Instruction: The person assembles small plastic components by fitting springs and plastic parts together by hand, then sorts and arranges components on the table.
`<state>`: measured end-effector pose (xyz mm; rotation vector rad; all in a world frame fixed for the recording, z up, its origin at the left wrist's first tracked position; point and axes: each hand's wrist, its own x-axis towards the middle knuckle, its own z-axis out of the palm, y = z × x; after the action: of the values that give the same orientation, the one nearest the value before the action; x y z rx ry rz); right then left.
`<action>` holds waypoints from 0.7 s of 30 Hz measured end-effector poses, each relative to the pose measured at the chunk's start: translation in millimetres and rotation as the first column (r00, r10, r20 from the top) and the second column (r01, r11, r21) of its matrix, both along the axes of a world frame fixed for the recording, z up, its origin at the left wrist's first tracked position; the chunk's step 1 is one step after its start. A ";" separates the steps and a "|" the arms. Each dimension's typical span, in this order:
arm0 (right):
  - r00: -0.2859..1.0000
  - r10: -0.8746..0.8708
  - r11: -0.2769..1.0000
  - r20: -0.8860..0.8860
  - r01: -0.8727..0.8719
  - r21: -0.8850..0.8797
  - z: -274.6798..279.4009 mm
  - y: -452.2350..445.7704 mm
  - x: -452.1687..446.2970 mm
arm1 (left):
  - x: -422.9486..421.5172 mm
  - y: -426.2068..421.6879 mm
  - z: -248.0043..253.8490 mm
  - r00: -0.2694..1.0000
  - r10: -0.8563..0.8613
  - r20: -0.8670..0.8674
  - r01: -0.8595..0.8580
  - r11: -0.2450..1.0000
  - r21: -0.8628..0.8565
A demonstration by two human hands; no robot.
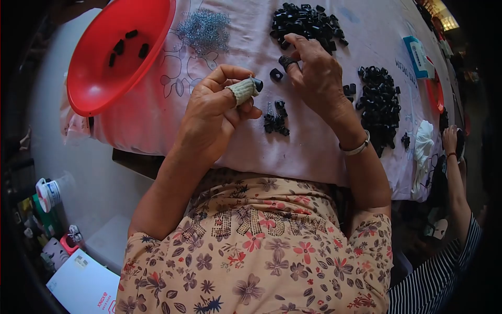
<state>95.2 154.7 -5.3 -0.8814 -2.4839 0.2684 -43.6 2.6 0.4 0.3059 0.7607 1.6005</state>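
Observation:
My left hand (pixel 217 107) is raised over the pink cloth, its fingers closed on a small black part (pixel 256 84); a pale knitted cover wraps the thumb. To the right, my right hand (pixel 316 73) has its fingertips at the lower edge of a heap of black parts (pixel 303 22), with a black band around one finger; whether it grips a part is unclear. One loose black piece (pixel 276 75) lies between the hands. Below it is a small cluster of black pieces (pixel 276 124) with some metal bits. A larger pile of black parts (pixel 377 104) lies right of my right wrist.
A red basin (pixel 86 89) with several black parts stands at the left, beside a pile of small silvery metal pieces (pixel 204 30). At the right are a blue-and-white box (pixel 417 57), a white cloth (pixel 423 140) and another person's arm (pixel 456 178).

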 end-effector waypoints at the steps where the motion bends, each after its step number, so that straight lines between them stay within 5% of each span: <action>1: 1.000 0.001 1.000 0.001 -0.001 0.000 0.0 2.3 -1.0 | -0.5 -0.3 -0.2 1.000 -0.007 0.006 0.007 1.000 0.004; 12: 1.000 0.021 0.993 0.016 -0.019 -0.117 5.8 -3.8 16.6 | -0.2 -2.2 0.8 0.999 -0.026 0.023 0.025 0.999 0.039; 18: 0.983 0.180 0.968 0.046 -0.185 0.172 -1.7 -9.0 -2.2 | -0.5 0.2 -2.7 0.998 -0.044 0.033 0.043 0.998 0.044; 21: 0.990 0.116 0.962 0.077 -0.132 0.240 -6.6 -1.9 6.3 | -2.2 0.1 -3.5 1.000 -0.024 0.018 0.024 1.000 0.015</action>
<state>101.4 152.9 -11.9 -0.6425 -2.5644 -0.0264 -45.8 2.6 -3.2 0.3094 0.7291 1.5851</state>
